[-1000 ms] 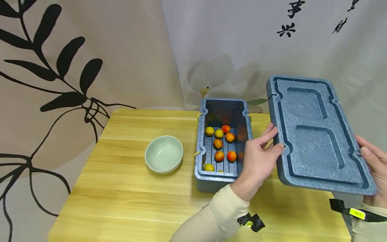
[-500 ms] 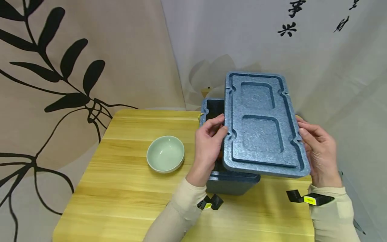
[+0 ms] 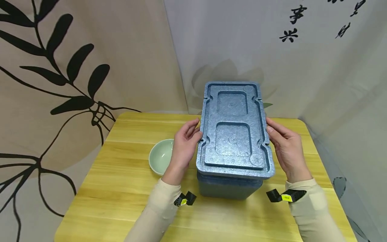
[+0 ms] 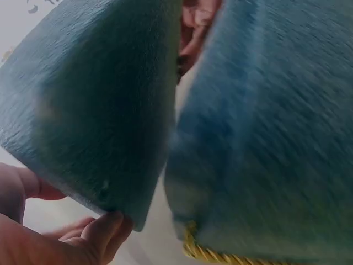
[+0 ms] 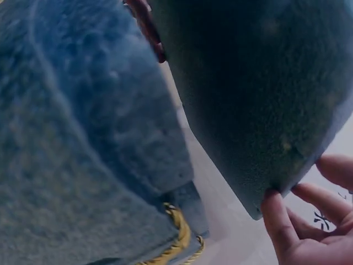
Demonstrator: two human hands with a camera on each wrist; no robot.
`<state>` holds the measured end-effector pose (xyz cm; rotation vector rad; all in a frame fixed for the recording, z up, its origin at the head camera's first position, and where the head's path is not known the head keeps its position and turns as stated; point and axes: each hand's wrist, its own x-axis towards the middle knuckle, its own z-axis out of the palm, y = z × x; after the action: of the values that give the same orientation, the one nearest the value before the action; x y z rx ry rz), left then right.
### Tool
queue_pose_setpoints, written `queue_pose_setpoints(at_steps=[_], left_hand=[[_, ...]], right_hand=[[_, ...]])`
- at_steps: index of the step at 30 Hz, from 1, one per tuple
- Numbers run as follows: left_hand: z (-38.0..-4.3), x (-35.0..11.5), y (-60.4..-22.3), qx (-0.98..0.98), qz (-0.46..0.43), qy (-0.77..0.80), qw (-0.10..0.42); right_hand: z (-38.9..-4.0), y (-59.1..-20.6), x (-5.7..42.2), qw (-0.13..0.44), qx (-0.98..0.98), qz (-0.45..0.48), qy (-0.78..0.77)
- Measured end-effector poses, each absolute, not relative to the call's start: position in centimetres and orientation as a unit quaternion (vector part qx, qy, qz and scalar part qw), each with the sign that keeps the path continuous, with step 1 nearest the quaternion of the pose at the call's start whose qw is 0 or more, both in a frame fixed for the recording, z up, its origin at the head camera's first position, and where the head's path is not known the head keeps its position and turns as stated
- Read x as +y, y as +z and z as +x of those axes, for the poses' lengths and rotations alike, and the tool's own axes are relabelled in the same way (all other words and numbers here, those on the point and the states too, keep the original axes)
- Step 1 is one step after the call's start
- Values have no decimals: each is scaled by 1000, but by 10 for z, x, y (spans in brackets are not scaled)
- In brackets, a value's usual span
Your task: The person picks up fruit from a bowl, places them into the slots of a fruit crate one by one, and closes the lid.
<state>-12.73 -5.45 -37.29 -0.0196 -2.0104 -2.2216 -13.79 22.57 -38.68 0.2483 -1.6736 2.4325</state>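
Observation:
A blue-grey foam box lid point(image 3: 232, 116) is held level above the matching foam box point(image 3: 229, 189), covering its opening in the head view. My left hand point(image 3: 183, 144) grips the lid's left edge between thumb and fingers. On the opposite edge, my right hand point(image 3: 286, 148) holds it the same way. Both wrist views reveal a gap between the lid point(image 4: 105, 110) and the box point(image 4: 265, 149), so the two are apart. The box's inside is hidden by the lid. A yellow cord point(image 5: 182, 232) hangs at the box's side.
Left of the box stands a pale green bowl point(image 3: 159, 158), partly behind my left hand. The wooden table point(image 3: 121, 188) carries both. Behind it hangs a printed cloth point(image 3: 136, 60), close to the table's back edge.
Both hands have carried the lid leftward from the right until it hangs over the box. The red, orange and yellow round fruits seen inside earlier are now covered from view.

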Motion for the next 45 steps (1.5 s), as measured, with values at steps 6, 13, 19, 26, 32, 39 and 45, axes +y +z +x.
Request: queue_pose_setpoints(at_steps=[6, 13, 19, 26, 32, 39, 45], left_hand=[[-129, -67, -377, -713, 13, -700, 24], [-132, -72, -381, -713, 26, -700, 6], [-139, -80, -365, -743, -30, -669, 0], [-141, -85, -328, -718, -169, -669, 90], [-142, -85, -318, -703, -253, -642, 174], [-146, -78, -325, -696, -298, -594, 273], [-157, -71, -343, -675, -316, -584, 322]], right_hand=[[-143, -389, 221, 55, -569, 69, 818], [-144, -397, 222, 26, -592, 44, 804], [-149, -385, 225, 62, -576, 80, 811], [-144, -345, 225, 175, -540, 183, 803], [-141, -331, 215, 270, -505, 228, 788], [-140, -336, 209, 290, -433, 232, 822], [-138, -338, 207, 237, -386, 207, 867]])
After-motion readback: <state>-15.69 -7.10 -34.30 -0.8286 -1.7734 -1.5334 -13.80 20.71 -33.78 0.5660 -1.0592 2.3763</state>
